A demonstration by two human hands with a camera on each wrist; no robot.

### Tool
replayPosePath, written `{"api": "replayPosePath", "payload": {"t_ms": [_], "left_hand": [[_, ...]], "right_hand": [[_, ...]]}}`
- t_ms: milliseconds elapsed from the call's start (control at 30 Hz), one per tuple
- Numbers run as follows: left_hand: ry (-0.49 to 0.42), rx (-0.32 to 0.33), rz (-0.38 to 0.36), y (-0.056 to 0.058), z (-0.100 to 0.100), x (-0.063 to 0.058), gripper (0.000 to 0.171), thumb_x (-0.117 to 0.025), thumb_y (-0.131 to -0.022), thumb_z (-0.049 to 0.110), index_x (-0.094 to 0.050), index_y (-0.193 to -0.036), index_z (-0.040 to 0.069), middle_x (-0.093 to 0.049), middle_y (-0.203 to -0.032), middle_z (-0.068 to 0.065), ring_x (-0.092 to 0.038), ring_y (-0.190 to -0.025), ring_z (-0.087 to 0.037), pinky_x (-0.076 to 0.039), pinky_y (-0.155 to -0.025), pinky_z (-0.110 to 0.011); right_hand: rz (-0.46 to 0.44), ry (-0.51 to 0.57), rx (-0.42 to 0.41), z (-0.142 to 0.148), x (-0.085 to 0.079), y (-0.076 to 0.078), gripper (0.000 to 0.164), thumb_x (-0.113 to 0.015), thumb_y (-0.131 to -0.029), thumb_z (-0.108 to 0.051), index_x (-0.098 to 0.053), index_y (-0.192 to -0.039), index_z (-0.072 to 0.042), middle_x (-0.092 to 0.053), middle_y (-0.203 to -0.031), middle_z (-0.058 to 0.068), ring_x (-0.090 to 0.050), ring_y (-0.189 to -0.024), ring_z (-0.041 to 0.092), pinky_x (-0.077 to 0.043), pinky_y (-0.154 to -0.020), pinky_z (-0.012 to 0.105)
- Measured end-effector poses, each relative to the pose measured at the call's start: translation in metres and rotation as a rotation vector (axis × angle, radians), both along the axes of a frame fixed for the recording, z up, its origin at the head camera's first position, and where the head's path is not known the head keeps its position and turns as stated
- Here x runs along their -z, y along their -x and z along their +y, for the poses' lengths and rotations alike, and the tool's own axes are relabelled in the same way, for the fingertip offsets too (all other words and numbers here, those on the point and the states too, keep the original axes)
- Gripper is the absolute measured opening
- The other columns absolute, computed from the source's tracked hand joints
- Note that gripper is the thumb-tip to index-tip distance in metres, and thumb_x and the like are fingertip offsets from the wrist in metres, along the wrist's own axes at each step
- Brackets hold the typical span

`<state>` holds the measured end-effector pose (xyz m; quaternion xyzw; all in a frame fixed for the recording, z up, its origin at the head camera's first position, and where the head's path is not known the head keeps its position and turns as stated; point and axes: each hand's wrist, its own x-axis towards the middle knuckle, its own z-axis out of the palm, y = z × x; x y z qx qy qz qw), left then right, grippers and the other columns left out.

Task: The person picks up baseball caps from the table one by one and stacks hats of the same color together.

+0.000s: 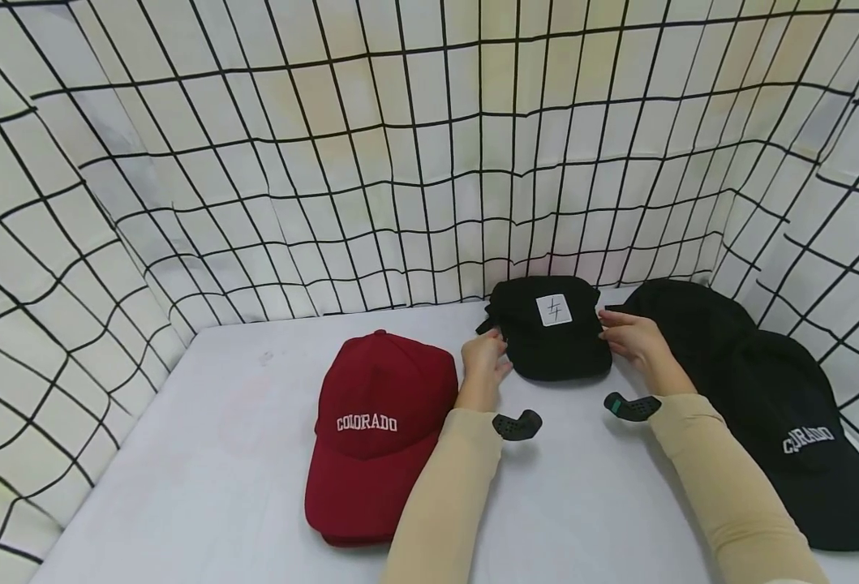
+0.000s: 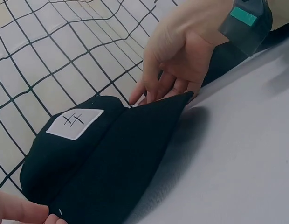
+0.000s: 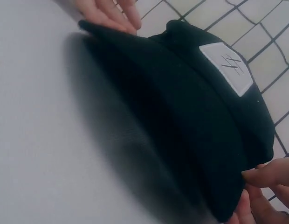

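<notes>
1. Black netting [image 1: 173, 79] rings the table [image 1: 254, 454] from nine o'clock through twelve to three; its sides run out of the head view.
2. The red cap [image 1: 381, 430] lies at eight o'clock from the patched cap, with white lettering reading "COLORADO". The left sleeve [image 1: 444, 503] crosses in front of its brim's right edge.
3. The left hand [image 1: 482, 371], at the patched cap's eight o'clock, has its fingers pinching that end of the brim. Its own wrist camera cuts most of it off.
4. The black patched cap [image 1: 556, 350] sits near the back netting, brim toward the wearer of the camera, between both hands. A white patch [image 1: 554, 310] on its crown bears dark crossed strokes — no readable word.
5. The right hand [image 1: 641, 345], at three o'clock, pinches the brim's other end; some fingers are hidden underneath.
6. The lettered black cap [image 1: 801, 470] lies at four o'clock, its white "COLORADO" bent by a fold near the start. A dark rounded shape [image 1: 692, 324] adjoins it at ten — whether a separate cap, I cannot tell.
</notes>
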<state>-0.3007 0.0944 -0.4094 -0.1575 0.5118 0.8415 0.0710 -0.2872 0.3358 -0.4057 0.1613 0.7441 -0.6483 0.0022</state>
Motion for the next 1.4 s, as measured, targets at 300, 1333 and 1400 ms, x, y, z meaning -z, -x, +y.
{"api": "replayPosePath", "payload": {"t_ms": [300, 1333, 1400], "left_hand": [[0.065, -0.032, 0.045, -0.008, 0.0, 0.0, 0.049, -0.047, -0.093, -0.015, -0.064, -0.136, 0.0, -0.063, -0.12, -0.012, -0.053, -0.085, -0.018, -0.044, -0.097, -0.053], [-0.036, -0.024, 0.016, -0.055, 0.005, -0.019, 0.061, -0.046, -0.082, -0.023, -0.068, -0.132, 0.004, -0.06, -0.113, -0.004, -0.054, -0.103, -0.02, -0.042, -0.082, -0.038], [-0.049, -0.028, 0.019, -0.059, 0.006, -0.021, 0.061, -0.046, -0.082, -0.023, -0.068, -0.132, 0.003, -0.06, -0.113, -0.004, -0.053, -0.105, -0.02, -0.041, -0.084, -0.039]], "right_hand": [[0.019, 0.078, -0.051, 0.0, -0.011, -0.01, 0.064, -0.056, -0.098, 0.007, -0.034, -0.157, 0.0, -0.06, -0.134, -0.001, -0.058, -0.089, -0.001, -0.051, -0.077, 0.018], [0.007, -0.126, -0.191, 0.014, -0.035, -0.062, 0.062, -0.049, -0.104, -0.001, -0.024, -0.161, -0.002, -0.032, -0.161, 0.021, -0.054, -0.094, -0.004, -0.053, -0.085, 0.022], [0.01, -0.16, -0.207, 0.015, -0.035, -0.067, 0.063, -0.049, -0.104, -0.001, -0.022, -0.161, -0.001, -0.025, -0.163, 0.025, -0.053, -0.095, -0.005, -0.052, -0.086, 0.022]]}}
